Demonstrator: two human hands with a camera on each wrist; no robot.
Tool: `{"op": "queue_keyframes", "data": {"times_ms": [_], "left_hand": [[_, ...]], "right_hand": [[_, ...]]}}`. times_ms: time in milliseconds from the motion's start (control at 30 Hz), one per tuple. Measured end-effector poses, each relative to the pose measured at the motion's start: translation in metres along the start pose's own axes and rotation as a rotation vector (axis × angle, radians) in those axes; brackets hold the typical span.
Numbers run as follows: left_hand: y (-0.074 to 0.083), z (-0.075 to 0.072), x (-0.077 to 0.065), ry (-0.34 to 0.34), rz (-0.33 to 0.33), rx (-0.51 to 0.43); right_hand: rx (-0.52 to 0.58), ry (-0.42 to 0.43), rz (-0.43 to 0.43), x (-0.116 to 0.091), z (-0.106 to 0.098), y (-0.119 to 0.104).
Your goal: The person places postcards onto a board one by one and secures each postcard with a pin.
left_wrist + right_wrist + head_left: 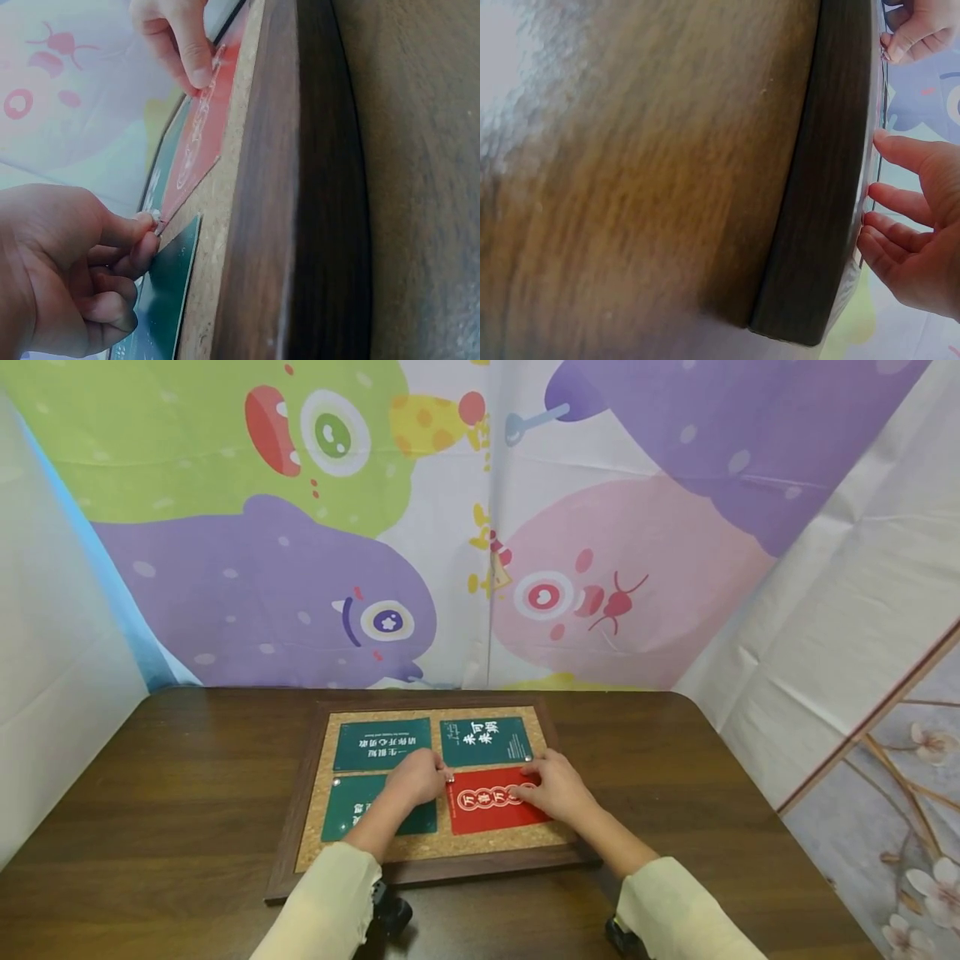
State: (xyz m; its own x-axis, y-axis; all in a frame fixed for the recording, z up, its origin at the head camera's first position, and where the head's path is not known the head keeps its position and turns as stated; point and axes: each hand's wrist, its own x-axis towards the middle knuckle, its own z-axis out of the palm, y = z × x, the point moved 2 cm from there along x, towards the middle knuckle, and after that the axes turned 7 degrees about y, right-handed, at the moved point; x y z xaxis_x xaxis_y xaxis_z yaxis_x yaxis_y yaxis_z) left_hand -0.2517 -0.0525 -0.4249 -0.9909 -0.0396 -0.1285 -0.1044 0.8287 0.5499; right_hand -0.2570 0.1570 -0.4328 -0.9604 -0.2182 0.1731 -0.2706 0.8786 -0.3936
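A red card [491, 820] with white printed characters lies on the lower right of a framed cork board [442, 846]. My left hand [416, 777] pinches a small pale pushpin [157, 217] between thumb and fingertips at the card's upper left corner. My right hand [562, 789] rests its spread fingertips on the card's right part, the thumb over the print; in the right wrist view its fingers [900, 201] are extended. Three green cards lie on the board too: one at upper left [382, 743], one at upper right [483, 739], and one at lower left [411, 818], partly hidden by my left arm.
The board's dark wooden frame [517, 860] lies on a brown wooden table [172, 810]. Small pins show at some green card corners. A cartoon-printed cloth [450, 635] hangs behind the table, with pale panels at both sides.
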Motion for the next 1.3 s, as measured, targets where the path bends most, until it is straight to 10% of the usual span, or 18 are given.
{"op": "queue_keyframes", "data": {"times_ms": [1300], "left_hand": [[0.0032, 0.0041, 0.0038, 0.029, -0.12, 0.044]], "right_hand": [[-0.003, -0.029, 0.018, 0.0002, -0.001, -0.0013]]}}
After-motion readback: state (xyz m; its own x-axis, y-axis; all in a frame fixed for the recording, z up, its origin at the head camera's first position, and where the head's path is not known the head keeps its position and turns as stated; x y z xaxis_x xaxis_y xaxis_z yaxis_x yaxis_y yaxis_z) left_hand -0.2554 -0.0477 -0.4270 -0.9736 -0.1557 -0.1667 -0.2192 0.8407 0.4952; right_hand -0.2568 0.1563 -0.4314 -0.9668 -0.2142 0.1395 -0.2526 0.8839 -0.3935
